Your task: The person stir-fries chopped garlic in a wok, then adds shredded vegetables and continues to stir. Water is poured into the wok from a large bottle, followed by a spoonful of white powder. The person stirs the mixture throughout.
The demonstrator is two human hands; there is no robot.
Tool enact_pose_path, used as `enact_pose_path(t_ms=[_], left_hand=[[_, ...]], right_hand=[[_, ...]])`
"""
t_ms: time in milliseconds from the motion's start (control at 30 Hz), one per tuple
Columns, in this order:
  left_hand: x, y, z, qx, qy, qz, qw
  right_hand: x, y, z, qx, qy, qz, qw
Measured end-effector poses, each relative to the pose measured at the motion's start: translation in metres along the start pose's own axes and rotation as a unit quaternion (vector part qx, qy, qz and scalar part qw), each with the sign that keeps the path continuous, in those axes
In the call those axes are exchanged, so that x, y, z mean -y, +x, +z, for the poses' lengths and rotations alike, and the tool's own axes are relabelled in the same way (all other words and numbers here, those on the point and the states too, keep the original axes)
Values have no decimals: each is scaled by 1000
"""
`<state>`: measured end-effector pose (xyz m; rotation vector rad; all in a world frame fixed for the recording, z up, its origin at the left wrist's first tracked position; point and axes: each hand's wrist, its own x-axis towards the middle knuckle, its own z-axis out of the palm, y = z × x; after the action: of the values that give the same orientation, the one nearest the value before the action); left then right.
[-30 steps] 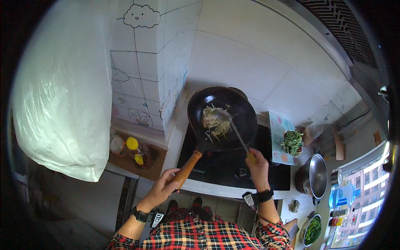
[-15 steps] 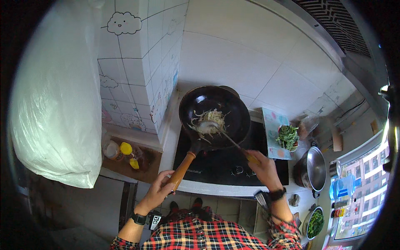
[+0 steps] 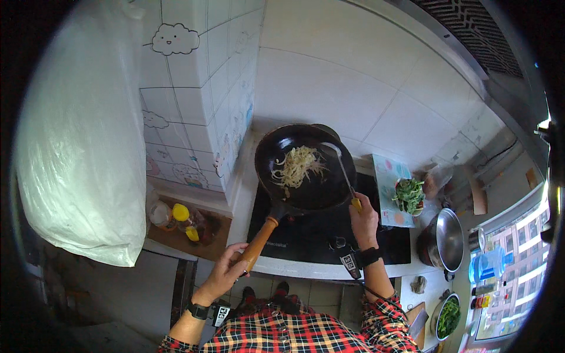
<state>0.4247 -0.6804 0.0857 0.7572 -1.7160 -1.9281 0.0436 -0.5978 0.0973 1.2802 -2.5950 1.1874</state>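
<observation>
A black wok (image 3: 329,191) sits on the black cooktop (image 3: 312,238), its wooden handle pointing toward me. My left hand (image 3: 228,267) is closed around that handle. Pale, thin shreds of food (image 3: 299,167) lie heaped in the wok's middle; what food they are I cannot tell. My right hand (image 3: 365,222) grips the yellow end of a long metal spatula (image 3: 343,170). The spatula's head rests against the far right inner wall of the wok, apart from the heap.
Right of the cooktop are a bowl of leafy greens (image 3: 408,196) on a patterned board (image 3: 385,176), a steel pot (image 3: 449,238) and another bowl of greens (image 3: 449,316). Jars with yellow lids (image 3: 180,212) stand at left, below a hanging white plastic bag (image 3: 82,147).
The spatula head has moved from the food to the wok's far right side, and my right hand has shifted slightly up. The food now sits in a looser, more visible heap. My left hand stays on the handle.
</observation>
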Motion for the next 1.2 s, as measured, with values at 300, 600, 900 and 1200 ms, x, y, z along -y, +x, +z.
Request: enact_pose_path(t_ms=[300, 600, 900, 1200], left_hand=[[0, 0, 0, -4, 24, 8, 1000], [1, -2, 2, -10, 6, 17, 1000], [4, -1, 1, -6, 3, 5, 1000], [6, 0, 3, -16, -2, 7, 1000]], right_hand=[[43, -59, -36, 151, 136, 19, 979], [29, 14, 10, 35, 85, -63, 994], [43, 13, 25, 97, -38, -146, 984], [34, 29, -22, 10, -186, -176, 967]])
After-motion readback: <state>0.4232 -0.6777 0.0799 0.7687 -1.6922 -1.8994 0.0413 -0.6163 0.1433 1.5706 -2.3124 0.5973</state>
